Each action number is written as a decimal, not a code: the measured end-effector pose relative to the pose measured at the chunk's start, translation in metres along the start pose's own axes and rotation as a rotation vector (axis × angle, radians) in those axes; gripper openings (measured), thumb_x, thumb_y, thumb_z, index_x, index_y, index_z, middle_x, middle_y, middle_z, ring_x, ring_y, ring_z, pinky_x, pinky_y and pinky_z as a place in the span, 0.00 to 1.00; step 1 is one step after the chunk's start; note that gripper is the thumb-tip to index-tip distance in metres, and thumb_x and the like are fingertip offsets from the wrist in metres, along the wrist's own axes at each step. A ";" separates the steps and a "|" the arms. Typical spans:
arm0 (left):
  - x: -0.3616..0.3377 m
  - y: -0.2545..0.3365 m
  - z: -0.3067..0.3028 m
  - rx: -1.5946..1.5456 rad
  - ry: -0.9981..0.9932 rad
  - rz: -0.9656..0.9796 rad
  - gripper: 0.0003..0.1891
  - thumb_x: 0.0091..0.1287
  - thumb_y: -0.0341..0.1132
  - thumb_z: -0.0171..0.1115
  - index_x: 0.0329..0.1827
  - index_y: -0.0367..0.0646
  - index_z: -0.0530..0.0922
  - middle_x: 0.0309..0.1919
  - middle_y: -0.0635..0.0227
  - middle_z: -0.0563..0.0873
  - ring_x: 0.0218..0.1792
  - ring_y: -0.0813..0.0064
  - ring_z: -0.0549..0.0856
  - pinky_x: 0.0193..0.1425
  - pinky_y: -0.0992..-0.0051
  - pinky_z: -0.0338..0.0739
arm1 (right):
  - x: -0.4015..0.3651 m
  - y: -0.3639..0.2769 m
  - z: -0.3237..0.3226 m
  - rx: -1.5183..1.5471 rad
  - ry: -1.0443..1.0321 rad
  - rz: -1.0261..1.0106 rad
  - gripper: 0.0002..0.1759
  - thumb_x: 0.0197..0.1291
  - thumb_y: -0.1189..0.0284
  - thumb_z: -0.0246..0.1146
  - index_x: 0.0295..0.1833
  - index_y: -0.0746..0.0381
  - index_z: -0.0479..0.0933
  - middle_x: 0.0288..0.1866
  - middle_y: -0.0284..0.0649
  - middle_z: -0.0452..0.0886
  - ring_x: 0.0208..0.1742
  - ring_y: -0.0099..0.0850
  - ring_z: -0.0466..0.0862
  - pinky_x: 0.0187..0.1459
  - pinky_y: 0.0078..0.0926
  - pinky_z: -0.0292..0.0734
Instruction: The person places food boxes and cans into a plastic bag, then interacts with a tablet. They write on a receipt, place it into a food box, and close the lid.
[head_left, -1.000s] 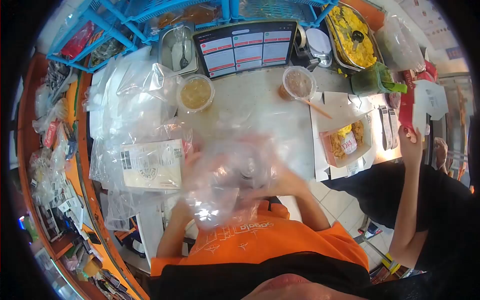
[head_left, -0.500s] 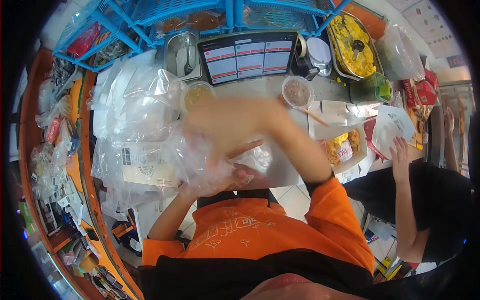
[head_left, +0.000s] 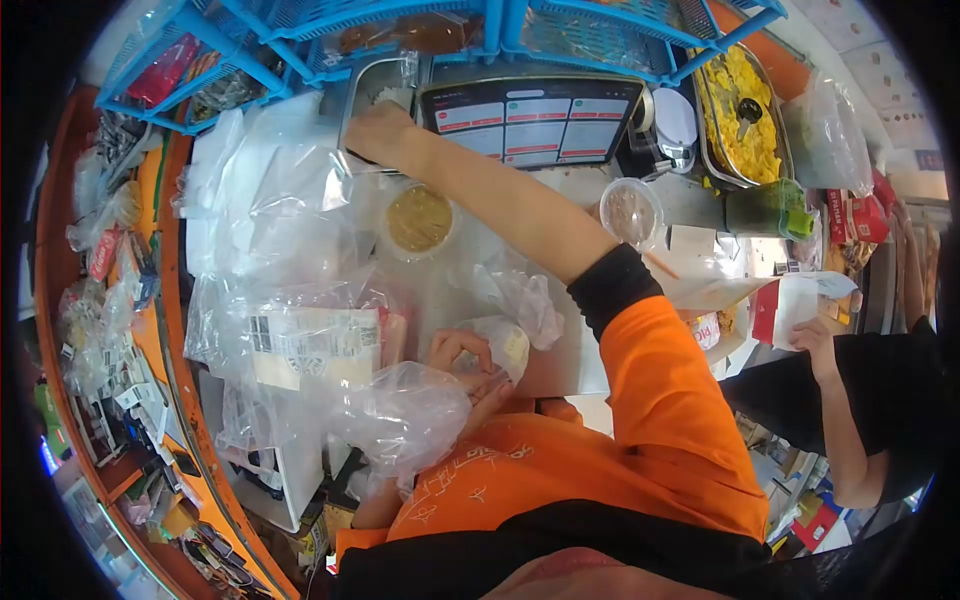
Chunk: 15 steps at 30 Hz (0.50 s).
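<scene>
The left hand [head_left: 470,362], fingers curled, grips a clear plastic bag [head_left: 405,412] at the near edge of the counter [head_left: 445,290]. The right hand [head_left: 384,136] is at the metal tray [head_left: 365,88], far left — fingertips hidden, so I cannot tell how open it is or what it holds. 2 round tubs [head_left: 420,220] stand farther off than the bag — 1 left, 1 right.

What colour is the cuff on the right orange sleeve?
The cuff is black; the head view shows it best.
</scene>
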<state>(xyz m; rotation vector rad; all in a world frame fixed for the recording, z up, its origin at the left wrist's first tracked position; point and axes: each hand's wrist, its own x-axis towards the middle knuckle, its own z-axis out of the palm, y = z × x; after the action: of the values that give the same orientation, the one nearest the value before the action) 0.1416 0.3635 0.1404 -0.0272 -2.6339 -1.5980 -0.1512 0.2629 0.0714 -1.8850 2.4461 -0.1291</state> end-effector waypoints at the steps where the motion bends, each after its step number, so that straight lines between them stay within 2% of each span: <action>1: 0.000 -0.001 0.003 -0.008 -0.007 -0.008 0.17 0.53 0.34 0.76 0.14 0.42 0.75 0.39 0.68 0.76 0.50 0.62 0.77 0.50 0.64 0.74 | 0.000 -0.002 0.002 -0.021 0.030 0.016 0.09 0.58 0.72 0.62 0.40 0.56 0.88 0.47 0.40 0.88 0.51 0.39 0.88 0.45 0.41 0.83; 2: 0.002 -0.002 0.007 0.016 -0.001 0.007 0.17 0.53 0.33 0.76 0.13 0.42 0.75 0.39 0.68 0.76 0.50 0.62 0.77 0.50 0.64 0.74 | 0.000 -0.001 0.002 -0.043 0.062 0.032 0.08 0.57 0.71 0.62 0.36 0.56 0.88 0.45 0.41 0.88 0.49 0.39 0.88 0.44 0.42 0.83; 5: 0.006 -0.008 0.016 0.097 0.008 0.058 0.17 0.51 0.31 0.76 0.13 0.42 0.73 0.37 0.68 0.77 0.48 0.62 0.77 0.48 0.63 0.73 | -0.011 -0.008 -0.022 -0.076 0.023 0.065 0.08 0.57 0.72 0.63 0.38 0.55 0.88 0.44 0.39 0.88 0.49 0.39 0.88 0.43 0.42 0.83; 7: 0.008 -0.012 0.022 0.145 0.023 0.085 0.16 0.50 0.30 0.75 0.13 0.43 0.73 0.37 0.69 0.77 0.47 0.62 0.78 0.48 0.63 0.73 | -0.014 -0.004 -0.014 -0.048 0.084 0.055 0.09 0.58 0.72 0.63 0.39 0.54 0.88 0.43 0.39 0.88 0.48 0.39 0.88 0.42 0.41 0.83; 10: 0.008 -0.016 0.035 0.173 0.084 0.125 0.15 0.47 0.30 0.75 0.14 0.43 0.74 0.36 0.70 0.78 0.46 0.63 0.78 0.48 0.64 0.73 | -0.014 -0.005 -0.012 -0.108 0.087 0.164 0.08 0.58 0.72 0.62 0.38 0.54 0.87 0.43 0.40 0.88 0.48 0.37 0.89 0.41 0.40 0.83; 12: 0.007 -0.018 0.041 0.182 0.127 0.139 0.14 0.45 0.29 0.75 0.14 0.43 0.74 0.36 0.71 0.78 0.45 0.63 0.79 0.49 0.64 0.73 | -0.014 -0.006 -0.016 -0.067 0.311 0.076 0.06 0.57 0.72 0.63 0.35 0.55 0.86 0.42 0.42 0.88 0.47 0.37 0.89 0.39 0.38 0.83; 15: 0.004 -0.023 0.051 0.186 0.181 0.146 0.12 0.43 0.29 0.74 0.15 0.44 0.75 0.36 0.72 0.79 0.45 0.64 0.79 0.49 0.64 0.73 | -0.029 -0.009 -0.037 -0.007 0.381 0.137 0.05 0.55 0.73 0.64 0.35 0.55 0.85 0.39 0.41 0.87 0.45 0.36 0.88 0.39 0.35 0.84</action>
<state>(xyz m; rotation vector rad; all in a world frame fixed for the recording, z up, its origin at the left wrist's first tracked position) 0.1347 0.3974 0.0967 -0.0621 -2.5626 -1.2443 -0.1381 0.2899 0.1093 -1.8299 2.8070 -0.5181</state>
